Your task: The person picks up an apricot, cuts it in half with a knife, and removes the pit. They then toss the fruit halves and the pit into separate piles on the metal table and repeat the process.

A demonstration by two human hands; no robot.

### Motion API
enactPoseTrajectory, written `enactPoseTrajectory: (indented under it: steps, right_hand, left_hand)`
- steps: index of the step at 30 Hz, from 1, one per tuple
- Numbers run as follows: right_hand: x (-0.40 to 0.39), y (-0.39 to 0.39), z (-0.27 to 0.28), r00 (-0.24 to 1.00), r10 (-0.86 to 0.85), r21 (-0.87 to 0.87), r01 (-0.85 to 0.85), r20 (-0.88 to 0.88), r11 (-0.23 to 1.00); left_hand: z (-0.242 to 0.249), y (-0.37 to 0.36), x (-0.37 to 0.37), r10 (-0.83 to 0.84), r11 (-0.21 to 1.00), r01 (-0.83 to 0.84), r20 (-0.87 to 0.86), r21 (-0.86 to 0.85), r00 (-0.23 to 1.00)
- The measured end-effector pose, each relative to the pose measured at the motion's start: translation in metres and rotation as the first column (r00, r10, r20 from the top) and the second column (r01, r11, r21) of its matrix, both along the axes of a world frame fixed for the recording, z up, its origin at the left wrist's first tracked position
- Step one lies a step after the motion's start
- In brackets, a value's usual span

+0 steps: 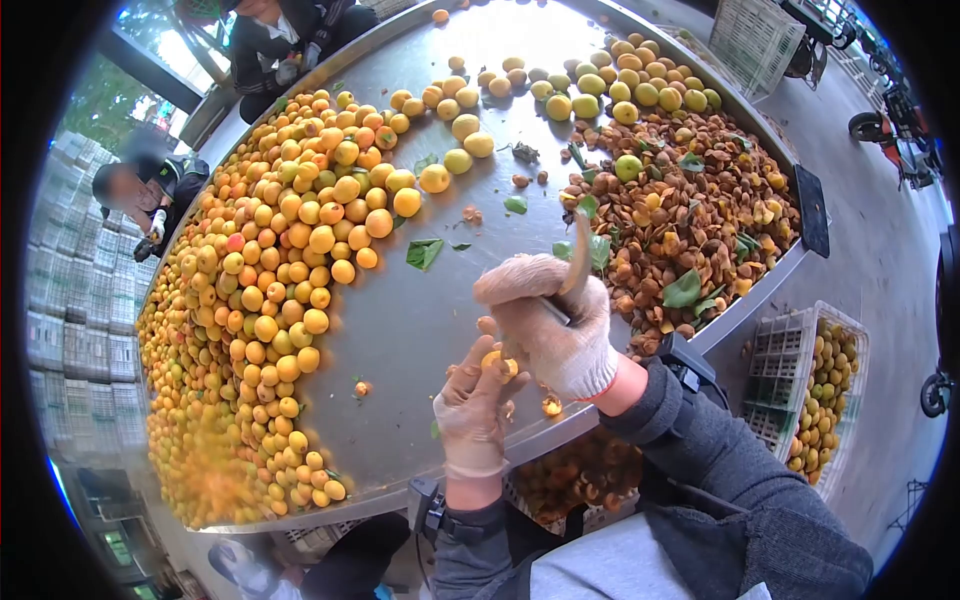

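Note:
My left hand, in a thin pale glove, pinches an orange-yellow apricot between fingers and thumb above the near part of the metal table. Right beside it is my right hand in a white knit glove. Its fingers wrap round a knife with a curved blade that points up and away from me. The hands nearly touch, and part of the apricot is hidden by the fingers. A small piece of fruit lies by the near table edge.
Whole apricots are heaped on the left. Brown pits and fruit scraps pile up on the right. Larger yellow-green fruit lies behind. A white crate of fruit stands at right. Two people are across the table.

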State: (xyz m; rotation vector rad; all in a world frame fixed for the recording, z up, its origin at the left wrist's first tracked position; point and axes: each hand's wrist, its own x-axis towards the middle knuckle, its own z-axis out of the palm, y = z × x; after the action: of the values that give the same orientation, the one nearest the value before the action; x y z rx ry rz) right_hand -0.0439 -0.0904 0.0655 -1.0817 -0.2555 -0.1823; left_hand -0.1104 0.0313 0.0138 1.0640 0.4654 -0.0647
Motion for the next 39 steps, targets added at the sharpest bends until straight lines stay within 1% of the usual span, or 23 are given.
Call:
enactPoseTrajectory:
  steps: [1,4,5,6,8,10,12,13,14,15,16,18,19,20,21,22,24,25,27,31,33,37,39]
  right_hand:
    - [0.002,-0.001,-0.002,0.996,0.008,-0.165,0.008,0.093,0.986]
    - [0.008,-0.002,0.001,0.993,0.115,-0.127,-0.109,0.04,0.986]
    - [0.005,-0.006,0.007,0.957,0.186,-0.034,-0.198,-0.222,0.98]
    - [0.008,-0.005,0.004,0.957,0.186,-0.031,-0.198,-0.223,0.98]
    - [0.02,-0.005,-0.009,0.893,0.256,0.336,-0.128,-0.371,0.933]
    - [0.029,-0.002,-0.018,0.855,0.24,0.391,-0.048,-0.46,0.919]
    - [0.036,0.0,-0.031,0.805,0.339,0.658,0.084,-0.488,0.749]
    - [0.038,0.002,-0.036,0.786,0.409,0.731,0.079,-0.464,0.677]
    - [0.037,0.003,-0.04,0.785,0.413,0.733,0.074,-0.461,0.677]
    - [0.036,0.005,-0.038,0.774,0.371,0.687,0.112,-0.513,0.718]
    - [0.035,0.006,-0.036,0.761,0.324,0.638,0.149,-0.562,0.755]
    - [0.032,-0.002,-0.031,0.81,0.259,0.617,0.155,-0.527,0.771]
    - [0.028,-0.006,-0.022,0.871,0.086,0.262,0.05,-0.483,0.964]
    - [0.025,-0.008,-0.016,0.93,-0.049,-0.153,-0.008,-0.364,0.988]
    - [0.029,-0.002,-0.016,1.0,-0.021,-0.346,0.027,0.021,0.938]
    - [0.021,-0.009,-0.015,0.989,0.136,-0.527,-0.145,-0.056,0.837]
    - [0.009,-0.003,-0.011,0.965,0.216,-0.844,-0.237,-0.148,0.481]
    - [0.007,0.0,-0.013,0.966,0.213,-0.844,-0.236,-0.148,0.481]
    - [0.004,0.005,-0.022,0.952,0.258,-0.935,-0.236,-0.167,0.264]
    - [0.001,0.006,-0.027,0.963,0.261,-0.936,-0.152,-0.069,0.317]
    - [0.0,0.006,-0.029,0.958,0.274,-0.948,-0.166,-0.09,0.27]
    - [0.007,0.002,-0.023,0.941,0.286,-0.96,-0.232,-0.181,0.155]
    - [0.015,-0.009,-0.014,0.985,0.098,-0.979,-0.156,-0.144,0.133]
  left_hand:
    - [0.001,0.0,0.0,0.0,1.0,0.0,-0.001,0.001,1.0]
    - [0.005,0.001,-0.002,-0.058,0.985,0.067,-0.06,0.16,0.997]
    - [0.006,0.001,-0.001,-0.066,0.99,0.071,-0.046,0.121,0.997]
    - [0.006,0.002,-0.002,-0.074,0.994,0.077,-0.033,0.082,0.997]
    - [0.004,0.007,-0.002,-0.082,0.997,0.082,-0.046,0.004,0.996]
    - [0.0,0.015,-0.001,-0.09,0.994,0.086,-0.055,-0.073,0.994]
    - [-0.007,0.024,-0.001,-0.136,0.948,0.138,0.026,-0.285,0.99]
    - [-0.014,0.026,0.0,-0.135,0.949,0.137,0.027,-0.284,0.99]
    - [-0.021,0.028,0.001,-0.146,0.891,0.163,0.074,-0.423,0.987]
    - [-0.02,0.029,0.003,-0.152,0.813,0.194,0.122,-0.549,0.981]
    - [-0.018,0.029,0.004,-0.153,0.815,0.196,0.123,-0.546,0.98]
    - [-0.011,0.027,0.006,0.049,0.95,-0.022,0.078,-0.313,0.996]
    - [-0.009,0.027,0.007,0.047,0.95,-0.02,0.079,-0.312,0.996]
    - [-0.008,0.026,0.008,0.048,0.952,-0.015,0.103,-0.307,0.994]
    - [-0.007,0.025,0.01,0.049,0.953,-0.009,0.126,-0.301,0.991]
    - [-0.007,0.024,0.011,0.048,0.953,-0.007,0.129,-0.302,0.99]
    - [-0.007,0.022,0.012,0.07,0.97,-0.015,0.221,-0.242,0.973]
    - [-0.006,0.02,0.011,0.067,0.97,-0.012,0.22,-0.242,0.973]
    - [-0.006,0.015,0.007,0.104,0.994,-0.1,0.134,-0.039,0.985]
    - [-0.009,0.012,0.006,0.157,0.987,-0.158,0.076,0.005,0.985]
    - [-0.01,0.01,0.005,0.13,0.98,-0.143,0.098,0.141,0.987]
    - [-0.003,0.013,0.008,0.172,0.98,-0.175,0.038,0.097,0.984]
    - [-0.005,0.029,0.011,0.204,0.975,-0.199,0.047,-0.103,0.978]
